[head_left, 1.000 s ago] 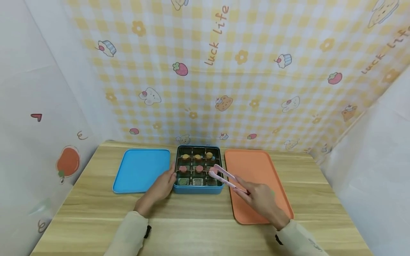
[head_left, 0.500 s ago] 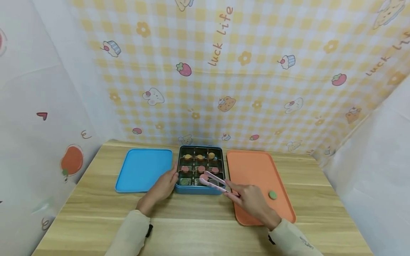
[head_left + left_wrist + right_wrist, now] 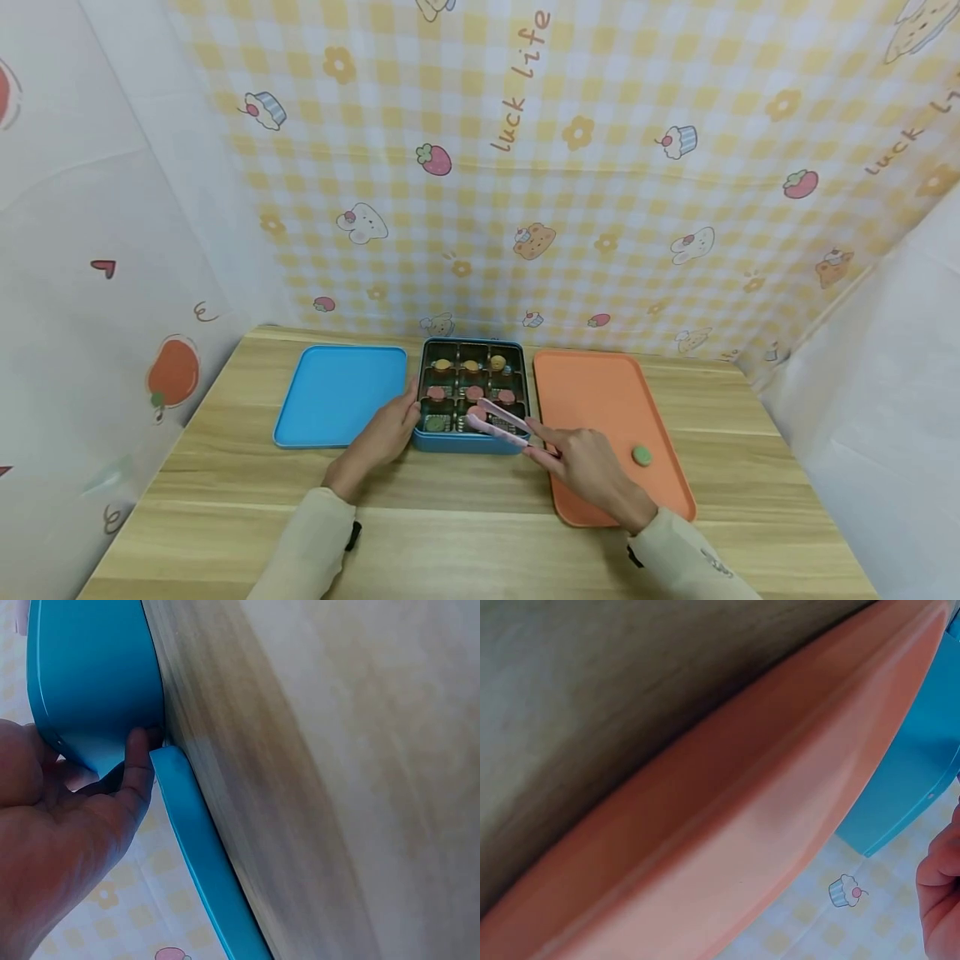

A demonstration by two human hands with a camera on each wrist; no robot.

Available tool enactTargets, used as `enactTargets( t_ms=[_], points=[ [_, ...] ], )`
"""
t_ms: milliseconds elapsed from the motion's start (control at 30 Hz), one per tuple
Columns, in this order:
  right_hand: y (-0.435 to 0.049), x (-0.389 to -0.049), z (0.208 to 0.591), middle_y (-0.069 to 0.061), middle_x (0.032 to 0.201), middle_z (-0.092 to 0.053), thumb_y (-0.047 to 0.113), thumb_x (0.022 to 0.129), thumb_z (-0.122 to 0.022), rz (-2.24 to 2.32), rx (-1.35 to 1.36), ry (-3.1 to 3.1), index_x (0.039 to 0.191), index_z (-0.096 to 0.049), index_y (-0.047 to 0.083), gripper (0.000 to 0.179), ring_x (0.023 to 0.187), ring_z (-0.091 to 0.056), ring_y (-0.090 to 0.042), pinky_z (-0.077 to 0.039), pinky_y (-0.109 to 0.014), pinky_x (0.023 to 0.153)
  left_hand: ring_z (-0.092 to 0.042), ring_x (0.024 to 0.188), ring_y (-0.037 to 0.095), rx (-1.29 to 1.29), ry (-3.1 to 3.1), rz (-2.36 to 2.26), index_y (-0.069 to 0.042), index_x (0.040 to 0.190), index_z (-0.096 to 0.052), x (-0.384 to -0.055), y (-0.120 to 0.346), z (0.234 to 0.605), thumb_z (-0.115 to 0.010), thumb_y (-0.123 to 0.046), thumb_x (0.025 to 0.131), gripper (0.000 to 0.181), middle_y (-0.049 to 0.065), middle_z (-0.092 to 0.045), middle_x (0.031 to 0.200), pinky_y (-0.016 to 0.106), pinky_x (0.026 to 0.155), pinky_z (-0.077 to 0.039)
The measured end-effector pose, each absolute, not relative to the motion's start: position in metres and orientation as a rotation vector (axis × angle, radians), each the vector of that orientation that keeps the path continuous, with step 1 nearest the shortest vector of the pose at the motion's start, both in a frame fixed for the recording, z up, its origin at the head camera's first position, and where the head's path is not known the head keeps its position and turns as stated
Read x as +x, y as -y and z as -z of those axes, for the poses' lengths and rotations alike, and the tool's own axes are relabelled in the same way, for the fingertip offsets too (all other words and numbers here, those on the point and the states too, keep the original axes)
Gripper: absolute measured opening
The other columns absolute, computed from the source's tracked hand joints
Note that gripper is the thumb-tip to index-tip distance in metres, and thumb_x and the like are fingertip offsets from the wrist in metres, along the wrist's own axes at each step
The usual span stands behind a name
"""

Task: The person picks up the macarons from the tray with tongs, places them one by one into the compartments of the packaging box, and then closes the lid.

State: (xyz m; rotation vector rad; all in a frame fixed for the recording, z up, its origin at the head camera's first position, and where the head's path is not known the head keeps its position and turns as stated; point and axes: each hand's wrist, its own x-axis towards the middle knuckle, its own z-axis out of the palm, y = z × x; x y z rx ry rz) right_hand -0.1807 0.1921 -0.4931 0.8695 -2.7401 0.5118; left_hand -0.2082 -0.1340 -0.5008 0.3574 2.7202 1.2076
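A blue box (image 3: 468, 444) with a dark divided insert stands mid-table. My left hand (image 3: 386, 429) lies along its left side; in the left wrist view its fingers touch the blue wall (image 3: 97, 667). My right hand (image 3: 592, 467) grips pink tongs (image 3: 498, 432) over the front of the box. Between their tips is a round pink cookie (image 3: 477, 412), at the front middle compartment. Yellow cookies (image 3: 470, 366) fill the back row and pink cookies (image 3: 436, 393) the middle row. A green cookie (image 3: 435, 423) sits front left. Only part of my right hand (image 3: 943, 892) shows in the right wrist view.
Left of the box lies a flat blue lid or tray (image 3: 341, 392). To the right, an orange tray (image 3: 588, 392) carries one green cookie (image 3: 641, 455) and sits partly under my right hand. A checked cloth (image 3: 570, 192) rises behind the wooden table (image 3: 427, 533).
My right hand moved the tongs and pink cookie left and nearer, from the right middle compartment to the front middle one, uncovering the green cookie on the tray. My left hand stayed at the box.
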Motion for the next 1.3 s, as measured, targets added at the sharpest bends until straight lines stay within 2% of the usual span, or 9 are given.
enactTargets(
  t_ms=[567, 733, 1000, 1200, 1300],
  points=[
    [-0.194, -0.180, 0.496, 0.022, 0.051, -0.030, 0.041, 0.096, -0.064, -0.544, 0.871, 2.725, 0.132, -0.066, 0.015, 0.045, 0.042, -0.011, 0.007, -0.014, -0.014, 0.043, -0.036, 0.139, 0.044, 0.356, -2.730, -1.205, 0.009, 0.154, -0.013, -0.210, 0.131, 0.502, -0.035, -0.012, 0.108, 0.055, 0.032, -0.032, 0.152, 0.056, 0.111, -0.035],
    [-0.194, -0.179, 0.495, 0.022, 0.049, -0.028, 0.042, 0.096, -0.064, -0.552, 0.880, 2.723, 0.132, -0.065, 0.015, 0.046, 0.042, -0.009, 0.008, -0.013, -0.014, 0.043, -0.042, 0.135, 0.044, 0.372, -2.745, -1.210, 0.010, 0.154, -0.014, -0.210, 0.134, 0.501, -0.035, -0.011, 0.107, 0.055, 0.034, -0.039, 0.147, 0.056, 0.106, -0.040],
    [-0.201, -0.176, 0.494, 0.024, 0.047, -0.027, 0.033, 0.091, -0.072, -0.597, 0.907, 2.612, 0.129, -0.068, 0.011, 0.044, 0.044, -0.010, 0.012, -0.012, -0.010, 0.043, -0.043, 0.134, 0.044, 0.410, -2.750, -1.217, 0.011, 0.153, -0.014, -0.210, 0.136, 0.501, -0.035, -0.010, 0.107, 0.055, 0.035, -0.041, 0.145, 0.055, 0.104, -0.042],
    [-0.216, -0.173, 0.491, 0.025, 0.049, -0.031, 0.030, 0.090, -0.074, -0.642, 0.850, 2.590, 0.131, -0.067, 0.013, 0.045, 0.043, -0.015, 0.013, -0.017, -0.009, 0.040, -0.042, 0.135, 0.045, 0.410, -2.755, -1.217, 0.012, 0.153, -0.014, -0.209, 0.136, 0.500, -0.035, -0.008, 0.107, 0.054, 0.036, -0.040, 0.145, 0.057, 0.106, -0.039],
    [-0.227, -0.171, 0.491, 0.024, 0.050, -0.030, 0.027, 0.088, -0.075, -0.622, 0.824, 2.562, 0.130, -0.067, 0.012, 0.045, 0.044, -0.014, 0.012, -0.016, -0.009, 0.040, -0.042, 0.135, 0.045, 0.411, -2.758, -1.211, 0.012, 0.153, -0.014, -0.209, 0.136, 0.500, -0.035, -0.009, 0.107, 0.054, 0.036, -0.041, 0.145, 0.057, 0.107, -0.039]
  ],
)
